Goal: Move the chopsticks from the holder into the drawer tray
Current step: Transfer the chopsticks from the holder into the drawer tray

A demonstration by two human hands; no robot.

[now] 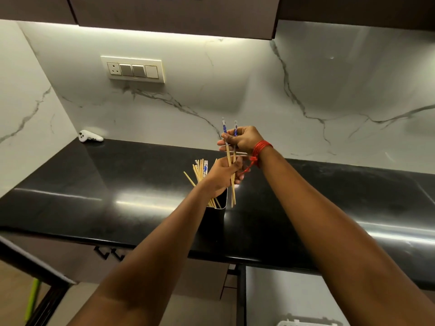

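Observation:
A pair of wooden chopsticks (pixel 233 194) with blue-and-white tops is held upright above the black countertop (pixel 117 184). My right hand (pixel 243 140), with a red thread at the wrist, grips them near the top. My left hand (pixel 223 174) is closed around their middle. Just below and left stands a dark holder with a shiny rim (pixel 217 208), partly hidden by my left wrist. Several more chopsticks (pixel 199 169) fan out of it to the left. The lifted pair hangs outside the holder, just past its right rim.
A white controller (pixel 90 136) lies at the back left of the counter by the marble wall. A switch panel (pixel 134 69) is on the wall. Below the counter edge are cabinet handles (pixel 110 254) and, at lower right, a white tray edge (pixel 306 322).

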